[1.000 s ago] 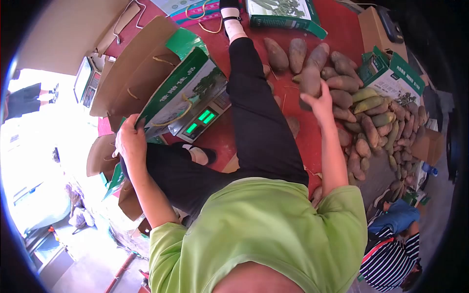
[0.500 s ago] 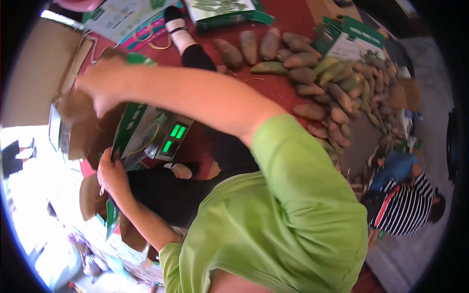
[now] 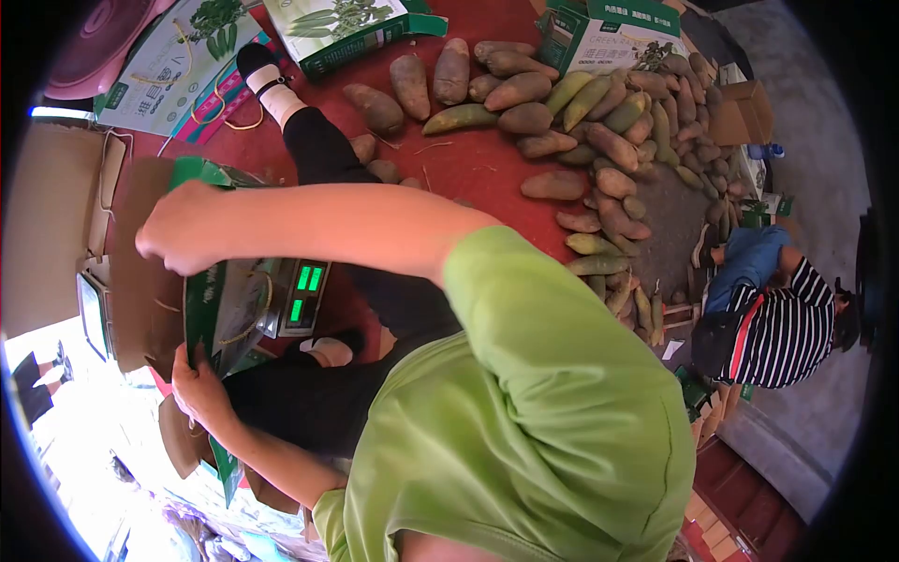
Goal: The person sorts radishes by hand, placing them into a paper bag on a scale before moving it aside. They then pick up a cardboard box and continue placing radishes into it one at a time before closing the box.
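A carton (image 3: 204, 314), printed green and white outside with brown cardboard inside, stands between my hands with its flaps up. My left hand (image 3: 198, 386) grips its near edge, thumb lying over the green side. Across the far part, my right hand (image 3: 183, 228) is closed, fingers curled down at the brown flap (image 3: 140, 201); the fingertips are partly hidden and slightly blurred. A cord handle (image 3: 265, 309) hangs on the carton's printed side. Beside it, a digital scale (image 3: 304, 295) shows green lit figures. My right forearm covers part of the carton.
Large radishes (image 3: 613, 145), brownish and green, lie heaped on the red floor (image 3: 487, 183). Printed cartons (image 3: 342, 28) stand beyond my foot, another (image 3: 613, 37) behind the heap. A pink tub (image 3: 98, 47) sits at upper left. A person in a striped top (image 3: 782, 323) crouches at right.
My right hand has come down and nearer along the carton, its fingers now closer to the flap. My left hand stays on the carton's edge. The whole view has shifted.
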A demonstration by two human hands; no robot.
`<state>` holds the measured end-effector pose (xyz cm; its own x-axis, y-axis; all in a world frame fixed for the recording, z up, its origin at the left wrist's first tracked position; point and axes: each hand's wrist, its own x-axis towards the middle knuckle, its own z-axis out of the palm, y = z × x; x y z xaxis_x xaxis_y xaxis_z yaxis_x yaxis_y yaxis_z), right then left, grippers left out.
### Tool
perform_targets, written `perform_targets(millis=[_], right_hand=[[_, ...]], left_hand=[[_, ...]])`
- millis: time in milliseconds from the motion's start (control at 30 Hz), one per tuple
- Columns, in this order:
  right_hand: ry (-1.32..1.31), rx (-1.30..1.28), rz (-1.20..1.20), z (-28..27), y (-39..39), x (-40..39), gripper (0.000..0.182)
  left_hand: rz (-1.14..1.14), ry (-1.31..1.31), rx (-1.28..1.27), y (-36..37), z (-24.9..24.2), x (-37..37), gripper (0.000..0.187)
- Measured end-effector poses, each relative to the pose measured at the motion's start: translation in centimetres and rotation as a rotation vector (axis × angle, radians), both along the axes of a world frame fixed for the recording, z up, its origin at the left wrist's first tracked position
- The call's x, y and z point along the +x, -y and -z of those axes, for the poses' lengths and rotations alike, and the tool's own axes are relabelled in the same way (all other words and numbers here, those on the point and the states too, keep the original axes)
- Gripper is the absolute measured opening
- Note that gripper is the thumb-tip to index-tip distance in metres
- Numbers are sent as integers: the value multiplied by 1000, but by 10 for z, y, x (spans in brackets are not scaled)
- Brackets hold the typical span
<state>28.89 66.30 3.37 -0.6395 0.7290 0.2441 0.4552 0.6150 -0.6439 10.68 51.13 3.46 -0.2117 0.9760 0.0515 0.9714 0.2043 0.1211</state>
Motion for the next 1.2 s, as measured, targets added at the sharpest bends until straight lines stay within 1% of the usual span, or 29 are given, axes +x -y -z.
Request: perform_targets(millis=[33,100,167,200,233,267,300,367,400,433,467,500,533,567,600,700,733,800,833,900,933,967,1000,1033,1067,1133,1167,1200], right_hand=[[-226,38,64,9,3,22,22],[-437,198,216,25,-1,69,21],[-440,164,410,44,0,128,22],[-389,28,559,53,5,157,23],[-366,41,621,84,0,186,22],[-266,74,731,115,4,215,24],[-193,-13,805,133,11,244,23],[37,-32,911,203,22,305,29],[171,-117,1018,214,36,326,29],[228,-150,1087,225,46,348,29],[306,-259,1164,236,52,367,28],[344,-291,1207,249,59,386,28],[410,-343,1274,231,67,389,31],[532,-339,1342,237,70,401,33],[545,-369,1368,241,74,412,37],[499,-470,1432,268,81,449,59],[498,-471,1424,273,82,456,59],[466,-532,1472,282,83,467,77],[466,-533,1464,288,83,471,77],[387,-630,1444,300,84,479,92],[340,-634,1427,298,83,479,97],[341,-638,1426,297,84,477,97],[435,-692,1410,295,85,477,96],[529,-744,1391,282,85,470,95],[530,-745,1389,268,86,461,95],[656,-779,1376,247,88,443,87],[658,-779,1372,250,88,438,87],[653,-733,1380,257,89,434,80]], left_hand=[[-12,3,-17,-1,1,-2,17],[-22,1,-38,-3,2,-4,17],[5,64,-9,-4,2,-3,17],[8,64,-8,-5,2,-2,17],[-9,52,-18,-4,2,-2,17],[-29,38,-28,-4,2,-2,17],[-31,37,-27,-5,3,-2,17],[-14,83,-7,-6,6,-5,18],[-18,79,-6,-7,9,-9,18],[-3,101,-5,-9,12,-14,17],[13,122,-5,-10,12,-15,17],[11,119,-4,-10,11,-15,17],[-2,135,-10,-11,10,-14,16],[-14,152,-16,-12,9,-12,16],[-17,148,-16,-12,9,-11,16],[-56,145,-26,-12,7,-10,15],[-52,143,-27,-13,7,-10,15],[-56,140,-29,-13,9,-14,16],[-51,130,-24,-13,10,-16,16],[-50,116,-21,-12,11,-17,16],[-51,126,-16,-13,9,-14,16],[-50,138,-12,-14,9,-13,16],[-50,136,-15,-14,9,-13,16],[-46,146,-10,-15,10,-15,16],[-42,156,-5,-14,11,-15,16],[-39,167,-3,-15,9,-13,16],[-34,179,-1,-15,8,-11,16],[-39,179,-1,-15,9,-11,16]])
